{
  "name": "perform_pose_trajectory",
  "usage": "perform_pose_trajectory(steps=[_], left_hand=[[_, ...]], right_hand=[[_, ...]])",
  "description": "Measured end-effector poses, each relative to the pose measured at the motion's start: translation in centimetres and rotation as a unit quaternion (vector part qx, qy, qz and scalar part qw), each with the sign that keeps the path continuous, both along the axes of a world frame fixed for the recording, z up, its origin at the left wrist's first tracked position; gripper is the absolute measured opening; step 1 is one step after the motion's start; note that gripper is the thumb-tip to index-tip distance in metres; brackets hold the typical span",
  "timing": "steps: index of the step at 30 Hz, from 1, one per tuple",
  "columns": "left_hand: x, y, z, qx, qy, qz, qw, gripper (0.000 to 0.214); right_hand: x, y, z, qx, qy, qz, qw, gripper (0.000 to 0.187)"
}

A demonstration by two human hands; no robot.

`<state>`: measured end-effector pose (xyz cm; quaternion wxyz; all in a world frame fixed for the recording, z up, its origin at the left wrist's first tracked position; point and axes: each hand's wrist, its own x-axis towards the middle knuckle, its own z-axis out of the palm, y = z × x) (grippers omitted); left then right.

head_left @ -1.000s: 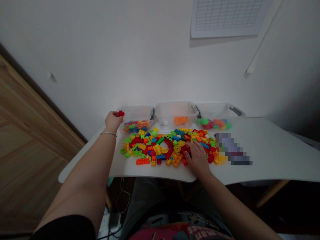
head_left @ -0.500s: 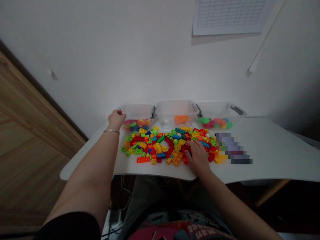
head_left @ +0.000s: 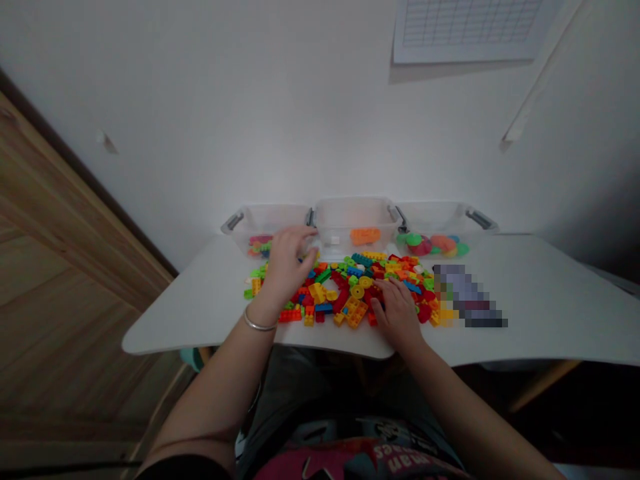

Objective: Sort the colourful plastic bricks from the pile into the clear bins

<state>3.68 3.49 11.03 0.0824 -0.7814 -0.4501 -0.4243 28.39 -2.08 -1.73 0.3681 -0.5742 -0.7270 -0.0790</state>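
A heap of coloured plastic building bricks [head_left: 350, 290] lies spread on the white table [head_left: 200, 313]. My left hand [head_left: 286, 261], with a bracelet at the wrist, hovers over the heap's left part, fingers spread and nothing in them. My right hand [head_left: 396, 308] rests flat on the bricks at the heap's front right, fingers stretched out. Behind the heap stand three clear bins: the left bin [head_left: 255, 220] with mixed pieces, the middle bin [head_left: 350, 217] with an orange piece [head_left: 365, 236], the right bin [head_left: 440, 219] with round discs [head_left: 430, 245].
A white wall rises right behind the bins, with a gridded sheet [head_left: 470, 27] pinned high on the right. A wooden panel [head_left: 55, 267] stands at the left. A blurred patch [head_left: 467, 297] lies on the table right of the heap.
My left hand held a red piece over the left bin, lowered to it, and has now come back empty over the heap. My right hand has stayed on the bricks.
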Motion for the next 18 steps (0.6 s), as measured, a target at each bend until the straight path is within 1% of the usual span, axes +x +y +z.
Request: perform_pose_trajectory(steps=[1, 3, 6, 8, 12, 18], left_hand=[[0.8, -0.6, -0.9, -0.013, 0.022, -0.028, 0.999, 0.025], [2.2, -1.4, -2.7, -0.05, 0.069, -0.064, 0.994, 0.023], [3.8, -1.7, -4.8, -0.107, 0.129, -0.084, 0.982, 0.024], [4.5, -1.5, -5.7, -0.131, 0.17, -0.084, 0.973, 0.025], [5.3, -1.2, -6.5, -0.158, 0.245, -0.053, 0.955, 0.024], [5.6, -1.6, -6.4, -0.15, 0.282, -0.022, 0.947, 0.023]], right_hand=[[0.0, 0.0, 0.0, -0.002, 0.0, 0.0, 1.0, 0.039], [0.0, 0.0, 0.0, -0.002, -0.001, 0.003, 1.0, 0.039], [0.0, 0.0, -0.1, 0.003, -0.001, 0.007, 1.0, 0.04], [0.0, 0.0, -0.1, 0.007, -0.001, 0.007, 1.0, 0.04], [0.0, -0.1, -0.2, 0.006, 0.0, 0.003, 1.0, 0.039], [0.0, -0.1, -0.1, 0.006, 0.002, 0.01, 1.0, 0.04]])
